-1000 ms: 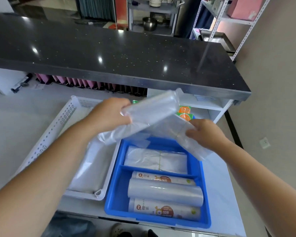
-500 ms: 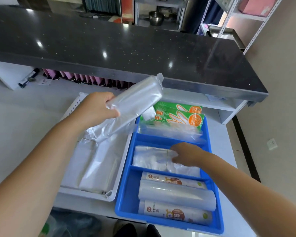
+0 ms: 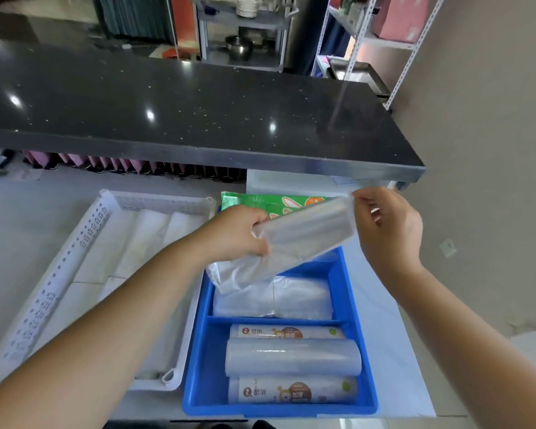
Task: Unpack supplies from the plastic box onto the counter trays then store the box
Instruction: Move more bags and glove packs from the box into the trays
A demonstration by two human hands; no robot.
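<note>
My left hand (image 3: 239, 233) grips one end of a clear pack of plastic bags (image 3: 304, 233) held above the far part of the blue tray (image 3: 350, 292). My right hand (image 3: 387, 224) pinches the pack's far right corner. Under the pack, in the tray's middle compartment, lie folded clear bags (image 3: 300, 297). The near compartment holds three rolls (image 3: 291, 357). A green packet of gloves (image 3: 276, 202) shows behind the pack. The white perforated tray (image 3: 65, 267) on the left holds flat white bags.
A raised black countertop (image 3: 183, 106) runs across the back, overhanging the white work surface (image 3: 22, 218). Pink folded items (image 3: 84, 161) line the gap beneath it. A beige wall (image 3: 492, 150) stands close on the right. Metal shelving (image 3: 384, 41) is behind.
My left hand carried the pack rightward from over the white tray to above the blue tray. My right hand rose from the folded bags and took the pack's right corner.
</note>
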